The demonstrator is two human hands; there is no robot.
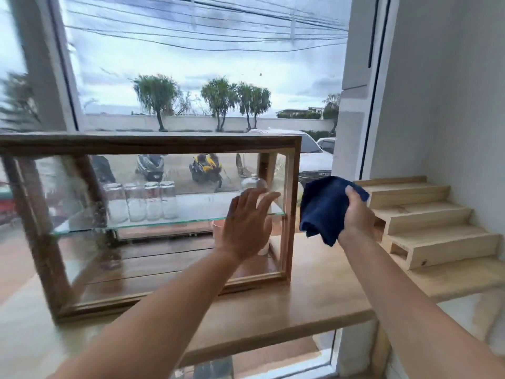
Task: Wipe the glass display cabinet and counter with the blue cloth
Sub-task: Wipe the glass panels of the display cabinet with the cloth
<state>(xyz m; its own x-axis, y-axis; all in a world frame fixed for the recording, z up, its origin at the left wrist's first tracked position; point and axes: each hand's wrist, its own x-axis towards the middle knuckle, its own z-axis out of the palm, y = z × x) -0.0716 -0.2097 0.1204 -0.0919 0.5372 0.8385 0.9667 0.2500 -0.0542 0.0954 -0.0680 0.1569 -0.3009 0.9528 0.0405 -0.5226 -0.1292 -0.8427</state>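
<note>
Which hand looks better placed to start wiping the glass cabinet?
Right. The right hand grips the blue cloth beside the right end of the cabinet; the left hand is bare, fingers spread.

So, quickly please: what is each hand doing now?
Left hand: open, fingers spread at the glass display cabinet front.
Right hand: closed, gripping the blue cloth.

Bright window backlight, blurred left edge
</note>
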